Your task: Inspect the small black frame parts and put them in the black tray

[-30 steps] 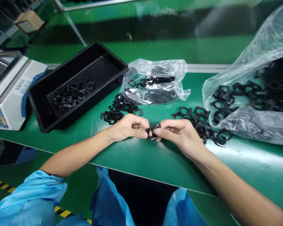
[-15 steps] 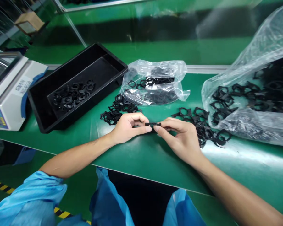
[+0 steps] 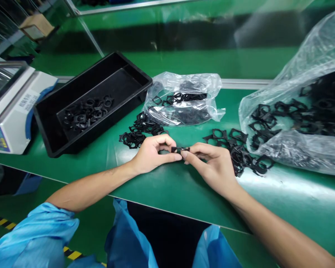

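My left hand (image 3: pixel 152 152) and my right hand (image 3: pixel 212 163) meet over the green table (image 3: pixel 167 186), both pinching one small black plastic frame part (image 3: pixel 180 149) between thumb and fingers. The part is held edge-on just above the table top. A loose pile of the same black parts (image 3: pixel 141 130) lies just behind my left hand. Another pile of black parts (image 3: pixel 240 149) lies spread beside my right hand.
A black tray (image 3: pixel 58 145) with several parts in it stands at the back left, next to a white weighing scale (image 3: pixel 11 108). A small clear bag of parts (image 3: pixel 184 98) lies behind the hands. A large clear bag of parts (image 3: pixel 296 111) fills the right side.
Both hands rose slightly from the table and turned the black part from tilted to edge-on level. The piles, bags and tray have not moved.
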Tool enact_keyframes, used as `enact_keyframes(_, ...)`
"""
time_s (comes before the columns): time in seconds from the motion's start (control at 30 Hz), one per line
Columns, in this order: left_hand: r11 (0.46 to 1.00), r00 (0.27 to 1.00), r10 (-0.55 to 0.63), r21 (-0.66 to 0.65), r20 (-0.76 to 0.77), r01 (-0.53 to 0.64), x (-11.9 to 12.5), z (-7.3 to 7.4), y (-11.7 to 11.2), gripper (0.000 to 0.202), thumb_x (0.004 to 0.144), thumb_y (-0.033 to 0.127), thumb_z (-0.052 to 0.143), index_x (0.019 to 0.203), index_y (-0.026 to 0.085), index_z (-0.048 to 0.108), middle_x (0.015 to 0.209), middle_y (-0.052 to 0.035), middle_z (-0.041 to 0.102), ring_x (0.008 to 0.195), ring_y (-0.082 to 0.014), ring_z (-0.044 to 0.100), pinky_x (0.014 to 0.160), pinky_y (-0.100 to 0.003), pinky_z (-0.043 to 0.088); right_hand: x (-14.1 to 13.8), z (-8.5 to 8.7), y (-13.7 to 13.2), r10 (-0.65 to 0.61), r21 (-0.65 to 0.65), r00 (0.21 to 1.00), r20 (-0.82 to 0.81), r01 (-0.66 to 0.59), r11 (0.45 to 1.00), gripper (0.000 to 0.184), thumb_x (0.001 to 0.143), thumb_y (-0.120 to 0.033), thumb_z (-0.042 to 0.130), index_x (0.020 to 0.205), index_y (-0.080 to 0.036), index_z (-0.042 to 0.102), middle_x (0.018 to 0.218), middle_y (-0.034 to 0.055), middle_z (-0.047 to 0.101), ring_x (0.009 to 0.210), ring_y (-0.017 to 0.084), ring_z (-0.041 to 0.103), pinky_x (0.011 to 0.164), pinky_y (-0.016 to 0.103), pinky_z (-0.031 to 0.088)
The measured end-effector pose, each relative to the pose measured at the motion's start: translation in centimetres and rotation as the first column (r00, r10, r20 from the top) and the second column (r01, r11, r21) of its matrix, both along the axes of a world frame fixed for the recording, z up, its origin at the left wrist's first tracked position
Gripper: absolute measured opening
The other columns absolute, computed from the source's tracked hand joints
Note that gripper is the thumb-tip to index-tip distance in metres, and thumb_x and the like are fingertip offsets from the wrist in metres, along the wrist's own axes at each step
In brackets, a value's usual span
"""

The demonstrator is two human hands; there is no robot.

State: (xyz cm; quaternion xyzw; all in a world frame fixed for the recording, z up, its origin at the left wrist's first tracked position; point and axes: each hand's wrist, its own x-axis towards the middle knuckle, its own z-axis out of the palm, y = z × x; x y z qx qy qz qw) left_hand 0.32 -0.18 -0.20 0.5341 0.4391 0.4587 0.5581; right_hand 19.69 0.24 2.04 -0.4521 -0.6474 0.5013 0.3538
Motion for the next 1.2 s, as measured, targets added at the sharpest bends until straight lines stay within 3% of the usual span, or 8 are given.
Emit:
enact_keyframes(0.17,0.996,0.992,-0.069,-0.040,0.108,0.074,-0.6,0.0,0.5,0.028,0.078,0.041,0.082,0.082,0.014,0.076,0.079,-0.0050,0.072,0.074,-0.0138,0.067,0.072,-0.026,0.054,0.1,0.5,0.7,-0.046,-0.170,0.994,-0.100,0.029,0.985,0.041,0.080,-0.051,0.076,0.059,-0.017,0.067,0.059,0.0026,0.067,0.056,0.014,0.059,0.058,0.026,0.049)
enact_keyframes(0.3,0.995,0.993,-0.098,-0.004,0.071,0.098,-1.0,0.2,0.7,0.027,0.076,0.040,0.084,0.081,0.015,0.077,0.080,-0.0050,0.072,0.073,-0.0138,0.066,0.068,-0.025,0.052,0.1,0.7,0.8,-0.051,-0.244,0.984,-0.169,0.008,0.970,0.042,0.073,-0.055,0.082,0.060,-0.018,0.068,0.058,0.0018,0.067,0.055,0.014,0.061,0.060,0.027,0.052)
enact_keyframes(0.5,0.956,0.946,-0.271,-0.062,0.178,0.286,-1.1,0.2,0.5,0.037,0.074,0.049,0.084,0.079,0.014,0.071,0.077,-0.0048,0.069,0.072,-0.0145,0.065,0.069,-0.027,0.051,0.0,0.4,0.5,0.023,-0.319,0.971,-0.239,-0.101,0.943,0.043,0.073,-0.057,0.081,0.061,-0.017,0.070,0.058,0.0028,0.068,0.055,0.014,0.061,0.059,0.027,0.053)
enact_keyframes(0.77,0.990,0.982,-0.073,-0.103,0.176,0.092,-0.4,0.4,0.5,0.032,0.076,0.041,0.085,0.089,0.014,0.074,0.082,-0.0054,0.075,0.076,-0.0161,0.072,0.076,-0.029,0.058,-0.1,0.6,0.7,-0.075,-0.267,0.969,-0.234,0.010,0.964,0.040,0.066,-0.054,0.087,0.065,-0.017,0.071,0.059,0.0015,0.066,0.053,0.013,0.060,0.054,0.026,0.051)
enact_keyframes(0.9,0.993,0.989,-0.005,-0.117,0.147,0.022,-0.4,0.4,0.6,0.031,0.073,0.038,0.087,0.087,0.013,0.075,0.081,-0.0061,0.077,0.074,-0.0171,0.074,0.074,-0.029,0.061,-0.3,-0.1,0.7,-0.107,-0.260,0.958,-0.266,0.036,0.965,0.037,0.063,-0.050,0.090,0.075,-0.018,0.075,0.071,0.0018,0.071,0.061,0.013,0.063,0.059,0.026,0.053)
enact_keyframes(1.0,0.992,0.990,0.018,-0.128,0.141,0.000,-0.5,0.2,0.7,0.032,0.070,0.037,0.089,0.084,0.013,0.074,0.081,-0.0053,0.077,0.074,-0.0160,0.074,0.074,-0.027,0.061,-0.3,-0.3,0.7,-0.129,-0.258,0.960,-0.249,0.062,0.964,0.036,0.064,-0.049,0.090,0.073,-0.018,0.074,0.076,0.0035,0.072,0.064,0.014,0.065,0.062,0.028,0.055)
enact_keyframes(1.2,0.987,0.992,-0.015,-0.156,0.125,0.034,-0.5,-0.1,0.6,0.034,0.069,0.037,0.089,0.086,0.013,0.072,0.080,-0.0045,0.077,0.073,-0.0154,0.074,0.075,-0.028,0.061,-0.1,-0.2,1.0,-0.175,-0.256,0.952,-0.250,0.110,0.961,0.041,0.060,-0.053,0.091,0.072,-0.018,0.072,0.063,0.0012,0.068,0.056,0.014,0.063,0.059,0.029,0.056)
